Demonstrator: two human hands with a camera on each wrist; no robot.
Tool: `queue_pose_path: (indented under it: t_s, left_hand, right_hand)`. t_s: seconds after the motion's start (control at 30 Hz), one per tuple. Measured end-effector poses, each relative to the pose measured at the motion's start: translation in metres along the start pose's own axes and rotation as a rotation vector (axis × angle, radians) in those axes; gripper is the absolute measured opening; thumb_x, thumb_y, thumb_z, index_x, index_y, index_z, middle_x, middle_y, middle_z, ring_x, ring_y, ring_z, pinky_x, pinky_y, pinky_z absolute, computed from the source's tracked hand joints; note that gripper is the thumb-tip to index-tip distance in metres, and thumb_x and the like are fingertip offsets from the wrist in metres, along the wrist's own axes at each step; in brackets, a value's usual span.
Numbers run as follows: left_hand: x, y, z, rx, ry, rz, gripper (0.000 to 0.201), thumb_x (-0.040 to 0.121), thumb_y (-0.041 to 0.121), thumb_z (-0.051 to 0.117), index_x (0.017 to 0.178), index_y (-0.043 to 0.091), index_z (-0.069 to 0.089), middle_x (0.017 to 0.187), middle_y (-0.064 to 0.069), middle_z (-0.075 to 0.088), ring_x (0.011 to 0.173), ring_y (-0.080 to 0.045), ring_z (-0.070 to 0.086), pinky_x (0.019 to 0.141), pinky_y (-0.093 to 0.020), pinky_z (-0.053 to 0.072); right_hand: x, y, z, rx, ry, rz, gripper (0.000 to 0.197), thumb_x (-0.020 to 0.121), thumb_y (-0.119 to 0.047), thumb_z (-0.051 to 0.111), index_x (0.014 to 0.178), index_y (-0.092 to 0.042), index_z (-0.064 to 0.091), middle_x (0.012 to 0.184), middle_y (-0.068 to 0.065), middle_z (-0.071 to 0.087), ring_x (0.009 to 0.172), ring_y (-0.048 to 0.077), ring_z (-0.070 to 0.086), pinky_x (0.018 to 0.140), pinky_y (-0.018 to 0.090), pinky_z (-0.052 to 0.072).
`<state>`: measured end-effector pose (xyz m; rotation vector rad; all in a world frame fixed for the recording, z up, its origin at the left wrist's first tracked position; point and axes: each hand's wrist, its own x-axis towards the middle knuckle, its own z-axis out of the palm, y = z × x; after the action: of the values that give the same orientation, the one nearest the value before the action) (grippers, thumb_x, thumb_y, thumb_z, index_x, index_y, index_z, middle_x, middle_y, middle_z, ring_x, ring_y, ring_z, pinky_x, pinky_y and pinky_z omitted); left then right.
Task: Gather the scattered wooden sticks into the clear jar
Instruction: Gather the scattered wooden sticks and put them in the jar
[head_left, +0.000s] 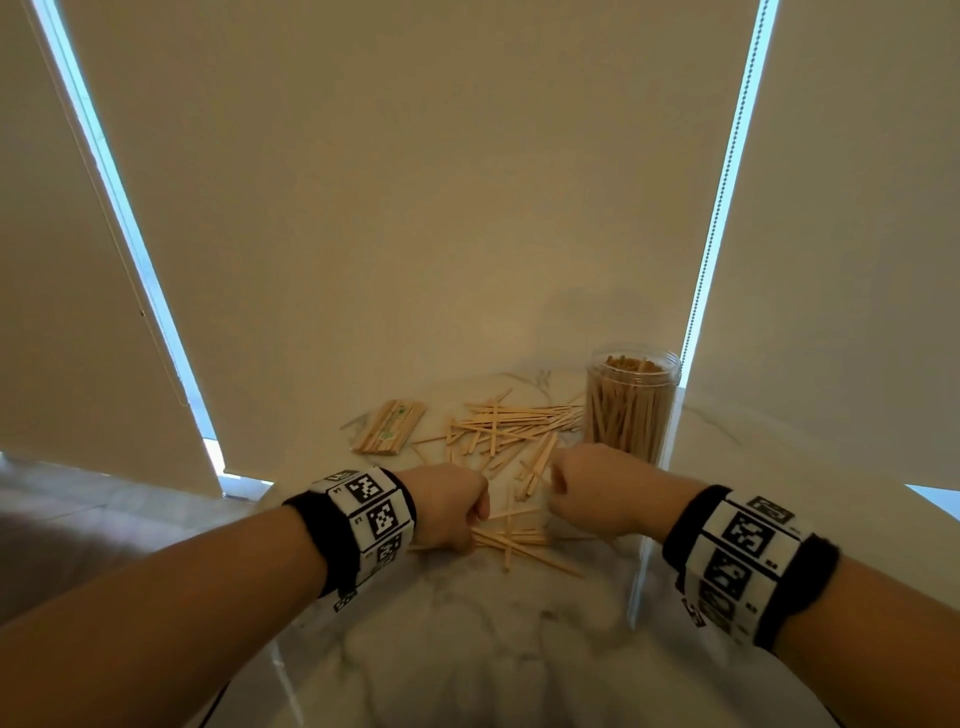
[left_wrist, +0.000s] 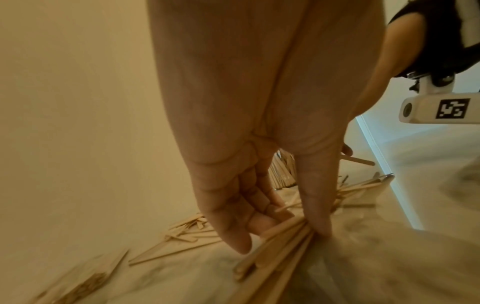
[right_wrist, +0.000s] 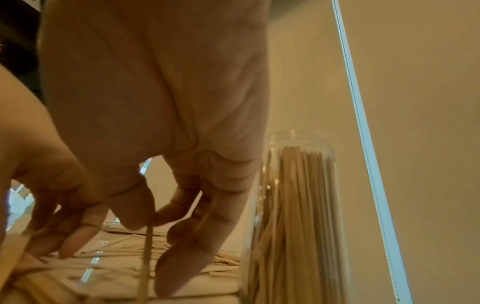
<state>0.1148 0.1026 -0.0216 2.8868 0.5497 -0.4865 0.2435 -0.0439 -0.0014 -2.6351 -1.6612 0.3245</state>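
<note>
Wooden sticks (head_left: 511, 540) pinched in left hand (head_left: 451, 506), right hand (head_left: 597, 491) pinching one stick (right_wrist: 146, 257)

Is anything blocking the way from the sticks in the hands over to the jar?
Nothing visible does. The clear jar stands upright with no lid on, just beyond the right hand. Only loose sticks lie flat on the table between the left hand and the jar, low enough to lift over.

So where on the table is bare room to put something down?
Bare marble lies near the person, in front of both hands, and right of the jar toward the table edge. It is crowded between the packet and the jar, where loose sticks cover the top.
</note>
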Motion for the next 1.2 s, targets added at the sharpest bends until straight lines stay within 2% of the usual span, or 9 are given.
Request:
queue_pose_path:
  t_s: [0.17, 0.33, 0.43, 0.57, 0.77, 0.87, 1.03, 1.13, 1.2]
  left_hand:
    - [-0.001, 0.009, 0.008, -0.041, 0.044, 0.055, 0.04, 0.089, 0.023, 0.072, 0.125, 0.017, 0.058, 0.118, -0.004, 0.061, 0.099, -0.019, 0.056, 0.081, -0.028, 0.044]
    - [-0.004, 0.01, 0.014, 0.028, 0.068, 0.068, 0.038, 0.088, 0.03, 0.071, 0.121, 0.016, 0.057, 0.112, -0.005, 0.056, 0.098, -0.022, 0.057, 0.081, -0.033, 0.049]
    - [-0.005, 0.015, 0.019, 0.106, 0.047, 0.086, 0.03, 0.094, 0.026, 0.06, 0.119, 0.011, 0.056, 0.107, -0.01, 0.06, 0.094, -0.027, 0.058, 0.079, -0.037, 0.051]
    - [-0.008, 0.02, 0.027, 0.183, 0.063, 0.09, 0.037, 0.103, 0.032, 0.045, 0.131, 0.008, 0.048, 0.122, -0.015, 0.055, 0.106, -0.032, 0.057, 0.088, -0.038, 0.046]
    - [-0.012, 0.017, 0.02, 0.059, 0.096, 0.118, 0.019, 0.106, 0.036, 0.037, 0.111, 0.018, 0.041, 0.091, -0.005, 0.058, 0.079, -0.025, 0.055, 0.073, -0.036, 0.045]
    - [-0.016, 0.021, 0.014, 0.082, 0.117, 0.181, 0.038, 0.104, 0.058, 0.039, 0.109, 0.021, 0.044, 0.083, 0.002, 0.054, 0.076, -0.019, 0.053, 0.071, -0.033, 0.042]
    - [-0.011, 0.005, 0.002, -0.049, 0.163, 0.181, 0.036, 0.109, 0.046, 0.036, 0.103, 0.015, 0.054, 0.086, -0.003, 0.059, 0.072, -0.015, 0.05, 0.068, -0.033, 0.04]
    - [-0.013, -0.012, 0.0, -0.082, 0.206, 0.149, 0.032, 0.111, 0.039, 0.034, 0.102, 0.015, 0.054, 0.079, 0.007, 0.052, 0.068, -0.007, 0.047, 0.062, -0.023, 0.037]
    - [-0.013, -0.022, 0.001, -0.146, 0.259, 0.114, 0.03, 0.111, 0.041, 0.031, 0.094, 0.023, 0.048, 0.081, 0.008, 0.052, 0.072, -0.011, 0.051, 0.066, -0.026, 0.041]
  right_hand:
    - [-0.001, -0.024, 0.019, -0.083, -0.212, -0.082, 0.075, 0.077, -0.061, 0.069, 0.134, -0.021, 0.043, 0.124, 0.001, 0.046, 0.102, 0.021, 0.055, 0.092, 0.04, 0.052]
    - [-0.007, -0.027, 0.02, -0.112, -0.178, -0.085, 0.04, 0.092, -0.034, 0.065, 0.124, -0.016, 0.051, 0.115, 0.007, 0.057, 0.098, 0.022, 0.057, 0.086, 0.034, 0.051]
    - [-0.011, -0.027, 0.021, -0.116, -0.149, -0.039, 0.038, 0.095, -0.02, 0.058, 0.13, -0.012, 0.046, 0.115, 0.011, 0.059, 0.094, 0.023, 0.056, 0.08, 0.032, 0.048]
    - [-0.014, -0.026, 0.025, -0.219, -0.152, -0.075, 0.033, 0.097, -0.021, 0.052, 0.128, -0.009, 0.053, 0.115, 0.012, 0.06, 0.1, 0.026, 0.059, 0.085, 0.033, 0.05]
    - [-0.023, -0.005, 0.025, -0.325, -0.031, -0.159, 0.03, 0.102, -0.03, 0.041, 0.125, -0.015, 0.052, 0.119, 0.007, 0.051, 0.106, 0.024, 0.046, 0.092, 0.038, 0.044]
    - [-0.026, 0.007, 0.024, -0.314, 0.067, -0.213, 0.025, 0.103, -0.031, 0.038, 0.122, -0.019, 0.051, 0.116, 0.002, 0.052, 0.106, 0.021, 0.047, 0.092, 0.036, 0.042]
    - [-0.032, 0.023, 0.008, -0.226, 0.032, -0.137, 0.009, 0.102, -0.021, 0.042, 0.103, -0.021, 0.05, 0.093, -0.002, 0.057, 0.084, 0.016, 0.056, 0.082, 0.031, 0.053]
    - [-0.038, 0.036, 0.0, -0.174, 0.032, -0.103, 0.011, 0.1, -0.012, 0.042, 0.097, -0.021, 0.048, 0.083, -0.005, 0.052, 0.07, 0.008, 0.049, 0.065, 0.018, 0.043]
    - [-0.037, 0.044, -0.004, -0.088, 0.051, -0.041, 0.014, 0.1, -0.011, 0.042, 0.093, -0.022, 0.048, 0.08, -0.006, 0.051, 0.066, 0.007, 0.045, 0.058, 0.018, 0.035]
